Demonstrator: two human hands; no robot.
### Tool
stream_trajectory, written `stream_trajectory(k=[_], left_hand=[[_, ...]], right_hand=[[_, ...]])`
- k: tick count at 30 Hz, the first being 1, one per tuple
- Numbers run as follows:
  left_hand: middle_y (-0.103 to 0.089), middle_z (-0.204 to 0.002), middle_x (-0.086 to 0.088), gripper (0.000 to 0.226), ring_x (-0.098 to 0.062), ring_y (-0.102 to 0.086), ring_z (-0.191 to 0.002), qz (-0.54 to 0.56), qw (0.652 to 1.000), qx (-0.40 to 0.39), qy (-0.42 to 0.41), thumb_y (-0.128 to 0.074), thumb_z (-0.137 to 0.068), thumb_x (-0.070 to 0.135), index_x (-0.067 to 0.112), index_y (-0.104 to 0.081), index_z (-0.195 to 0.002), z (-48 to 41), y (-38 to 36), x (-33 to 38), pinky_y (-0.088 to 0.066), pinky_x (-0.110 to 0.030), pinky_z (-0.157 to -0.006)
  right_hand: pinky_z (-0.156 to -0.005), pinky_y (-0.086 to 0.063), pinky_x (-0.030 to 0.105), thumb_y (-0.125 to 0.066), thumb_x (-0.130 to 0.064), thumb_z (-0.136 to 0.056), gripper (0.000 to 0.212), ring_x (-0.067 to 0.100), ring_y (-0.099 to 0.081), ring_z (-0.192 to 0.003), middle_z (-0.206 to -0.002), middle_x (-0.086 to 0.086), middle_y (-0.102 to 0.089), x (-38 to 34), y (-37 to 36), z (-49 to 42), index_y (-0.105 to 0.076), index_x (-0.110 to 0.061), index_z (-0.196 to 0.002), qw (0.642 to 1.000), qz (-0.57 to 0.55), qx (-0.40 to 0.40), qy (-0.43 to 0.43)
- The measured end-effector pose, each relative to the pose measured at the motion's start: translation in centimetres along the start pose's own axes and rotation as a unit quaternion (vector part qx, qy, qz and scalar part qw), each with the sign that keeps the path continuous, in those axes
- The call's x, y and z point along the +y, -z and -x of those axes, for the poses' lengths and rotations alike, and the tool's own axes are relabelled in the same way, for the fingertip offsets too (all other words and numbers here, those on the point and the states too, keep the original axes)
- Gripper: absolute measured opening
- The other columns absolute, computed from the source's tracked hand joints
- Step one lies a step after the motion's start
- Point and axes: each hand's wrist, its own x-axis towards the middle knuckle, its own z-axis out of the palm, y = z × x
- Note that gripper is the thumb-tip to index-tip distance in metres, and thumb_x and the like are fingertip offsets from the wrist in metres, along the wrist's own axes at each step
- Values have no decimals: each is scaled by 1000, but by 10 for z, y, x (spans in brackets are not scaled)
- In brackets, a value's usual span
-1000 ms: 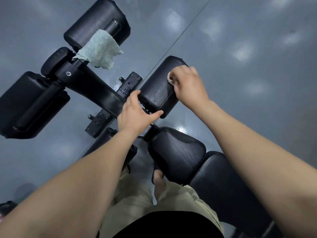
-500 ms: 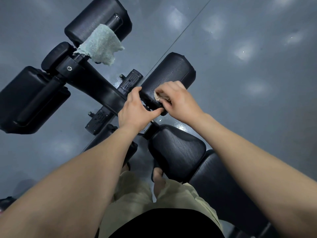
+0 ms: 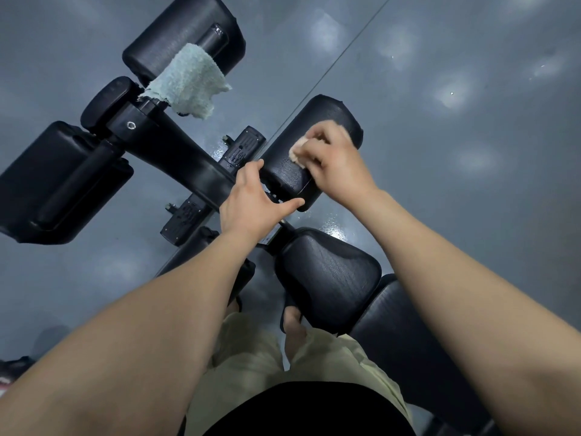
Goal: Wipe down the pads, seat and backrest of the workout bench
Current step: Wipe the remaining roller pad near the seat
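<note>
The light was dim and cool. Pale, soft blotches of glare lay across the glossy grey floor [image 3: 471, 89]. The black pads [image 3: 327, 118] sank into shadow and showed only faint grain. My forearms [image 3: 471, 294] (swollen by the wide lens) bulged toward the lower corners and looked slightly soft.
</note>
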Motion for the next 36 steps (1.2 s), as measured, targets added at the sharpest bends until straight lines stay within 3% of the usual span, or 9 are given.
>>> stream_trajectory(k=[5, 10, 14, 23, 29, 32, 36], left_hand=[[-40, -147, 17, 102, -13, -57, -121, 4, 1000, 2, -1, -72, -58, 80, 35, -30, -140, 0, 1, 0, -50, -38, -88], [-44, -142, 17, 94, -12, -61, -111, 14, 1000, 16, 2, -69, -62, 76, 39, -32, -139, 1, 1, 1, -47, -34, -84], [-38, -148, 15, 107, -13, -59, -119, -8, 1000, 9, 3, -68, -62, 80, 35, -25, -149, -1, 0, 1, -50, -37, -87], [-32, -148, 14, 109, -12, -57, -119, -12, 1000, 2, -6, -71, -63, 80, 34, -27, -151, -2, -3, -2, -41, -32, -81], [-41, -151, 13, 103, -14, -54, -126, -9, 1000, 2, -5, -72, -63, 79, 38, -27, -145, -2, -6, -1, -46, -37, -88], [-45, -144, 17, 85, -14, -60, -112, 4, 1000, 12, -2, -68, -71, 72, 41, -30, -140, -2, -5, 1, -42, -32, -78], [-39, -141, 21, 80, -12, -61, -106, 5, 999, 26, -19, -68, -72, 69, 40, -33, -138, -1, -5, 2, -44, -32, -75]], right_hand=[[-84, -50, 39, -64, -26, -94, 14, 28, -49, -100, -114, 3, -58, -5, 0, 6, -73, -21, -103, 998, 18, 19, -49], [-86, -48, 35, -62, -13, -95, 10, 26, -50, -100, -111, 0, -59, -13, 0, 23, -70, -16, -101, 999, -20, -35, 31], [-83, -49, 38, -61, -11, -96, 17, 26, -51, -97, -111, 2, -59, -3, -1, 20, -69, -15, -110, 995, -7, -57, 84], [-83, -52, 42, -57, -17, -97, 22, 30, -54, -104, -115, 4, -62, 36, 6, -17, -70, -17, -116, 997, 21, 59, -49], [-104, -40, 29, -51, -15, -100, 32, 27, -54, -121, -129, 9, -62, 52, 15, -29, -64, -12, -129, 987, -22, 42, -156], [-103, -35, 17, -51, -16, -100, 32, 18, -52, -129, -133, 7, -60, 53, 19, -22, -63, -14, -130, 982, -54, 29, -181], [-95, -35, 12, -53, -11, -97, 28, 18, -55, -117, -123, 6, -64, 56, 24, -17, -64, -11, -122, 980, -57, 32, -190]])
